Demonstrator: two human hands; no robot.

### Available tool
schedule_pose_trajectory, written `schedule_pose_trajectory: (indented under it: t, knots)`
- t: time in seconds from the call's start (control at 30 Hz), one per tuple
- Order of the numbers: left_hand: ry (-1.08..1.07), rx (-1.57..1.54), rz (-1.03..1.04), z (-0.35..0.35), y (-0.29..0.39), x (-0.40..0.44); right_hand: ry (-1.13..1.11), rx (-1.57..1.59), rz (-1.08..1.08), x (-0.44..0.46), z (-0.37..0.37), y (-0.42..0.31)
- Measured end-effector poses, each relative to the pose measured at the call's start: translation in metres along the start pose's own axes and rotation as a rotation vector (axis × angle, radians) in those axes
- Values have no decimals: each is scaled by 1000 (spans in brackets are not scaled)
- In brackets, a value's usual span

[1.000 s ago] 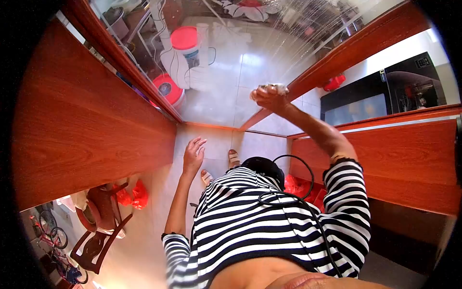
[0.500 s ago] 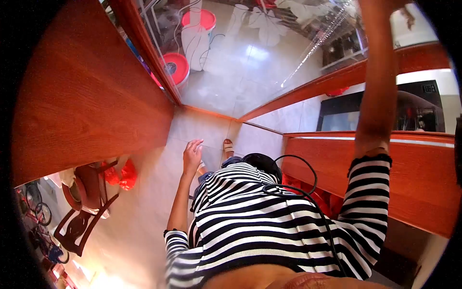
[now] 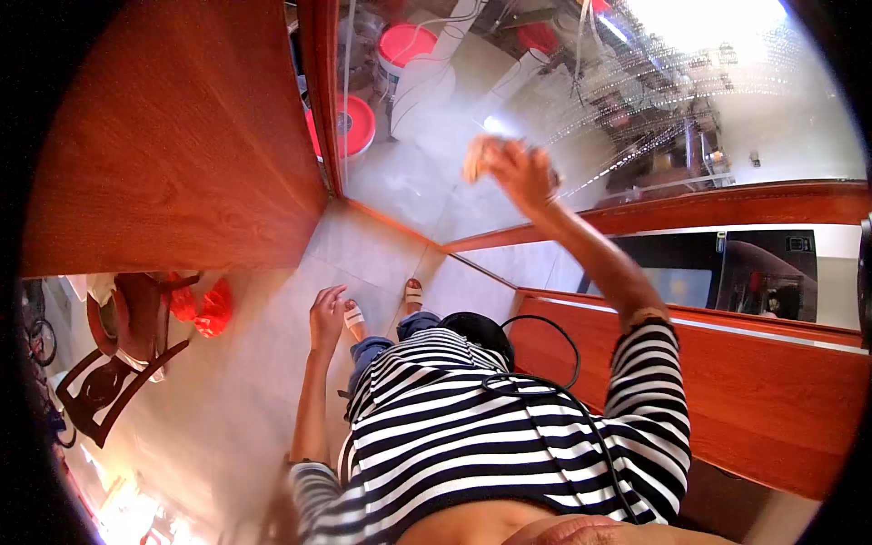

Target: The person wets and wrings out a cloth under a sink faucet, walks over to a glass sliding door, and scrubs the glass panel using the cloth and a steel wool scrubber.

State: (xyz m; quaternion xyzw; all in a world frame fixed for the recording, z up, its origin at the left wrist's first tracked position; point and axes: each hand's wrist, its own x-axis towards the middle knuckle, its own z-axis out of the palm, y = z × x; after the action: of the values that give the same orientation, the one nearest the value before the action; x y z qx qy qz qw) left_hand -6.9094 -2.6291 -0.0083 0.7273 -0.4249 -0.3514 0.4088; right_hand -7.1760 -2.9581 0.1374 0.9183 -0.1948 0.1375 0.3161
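My right hand (image 3: 520, 177) is closed round a crumpled, pale cloth (image 3: 476, 159) and lies against the wet glass pane (image 3: 599, 118). Streaks of water or foam run across the glass to the right of the hand. Motion blurs the fingers and the cloth slightly. My left hand (image 3: 328, 313) hangs low over the tiled floor, fingers loosely curled and apart, touching nothing.
Red-lidded buckets (image 3: 407, 45) show beyond the glass. A wooden panel (image 3: 182, 154) stands at the left, a black appliance (image 3: 767, 272) at the right. A wooden chair (image 3: 104, 386) and red bags (image 3: 214, 309) are at the lower left.
My right hand first rose to the upper right, then came back down and left onto the glass with the cloth. The view has turned, and my left hand stays low.
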Motion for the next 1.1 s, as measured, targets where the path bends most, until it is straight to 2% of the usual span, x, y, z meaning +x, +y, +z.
schedule_pose_trajectory:
  t: [0.03, 0.07, 0.1, 0.13, 0.2, 0.23, 0.3, 0.37, 0.4, 0.43, 0.47, 0.5, 0.6, 0.7, 0.8, 0.83, 0.9, 0.93, 0.97, 1.0, 1.03, 1.07, 1.1]
  knots:
    - [35, 19, -31, -1, -13, -2, 17, 142, 307, 17, -9, 18]
    - [85, -29, 25, 1, -29, -4, 91, -122, 199, 54, -43, 50]
    - [81, -32, 18, 7, -35, -1, 262, -234, 230, 98, -99, 72]
    - [78, -29, 5, 10, -40, -1, 326, -145, 521, 133, -116, 106]
    - [69, -60, -35, 6, -39, -8, 247, -517, 767, 215, -205, 154]
    - [63, -104, -55, 7, -26, -5, 841, -477, 546, 239, -226, 183]
    - [81, -165, -56, 18, -16, 2, 905, -555, 326, 264, -266, 182]
    - [122, -177, -26, 31, -25, 7, 799, -710, 427, 269, -243, 170]
    - [128, -350, -109, 41, -27, 8, 742, -785, 476, 268, -227, 160]
    - [123, -309, -74, 43, -24, 11, 435, -205, 639, 257, -218, 143]
    - [114, -267, -43, 43, -21, 11, 412, -514, 529, 251, -175, 102]
    - [101, -224, -15, 42, -19, 7, 326, -129, 462, 220, -103, 101]
    - [73, -88, 7, 31, -15, -3, 322, -205, 25, 129, 43, -12]
    - [153, -16, 33, 13, -20, -24, 190, -82, -178, 54, 130, -80]
    - [261, -42, -51, -14, -25, -55, -387, 95, -255, 14, 173, -93]
    - [298, -69, -86, -19, -27, -61, -262, 131, -261, 21, 160, -89]
    - [375, -128, -171, -14, -74, -78, 0, 181, -280, 63, 100, -61]
    - [409, -145, -183, -10, -92, -84, 31, 151, -261, 92, 68, -40]
    - [442, -158, -200, -8, -100, -85, -229, 317, 168, 125, 18, -30]
    - [432, -175, -222, -7, -102, -85, 13, 196, 4, 156, -14, 3]
    - [415, -191, -247, -6, -102, -84, -124, 217, 479, 187, -49, 21]
    - [399, -208, -274, -4, -101, -82, -96, -391, 113, 217, -94, 57]
    - [383, -223, -259, -2, -97, -79, 5, 169, 620, 257, -151, 67]
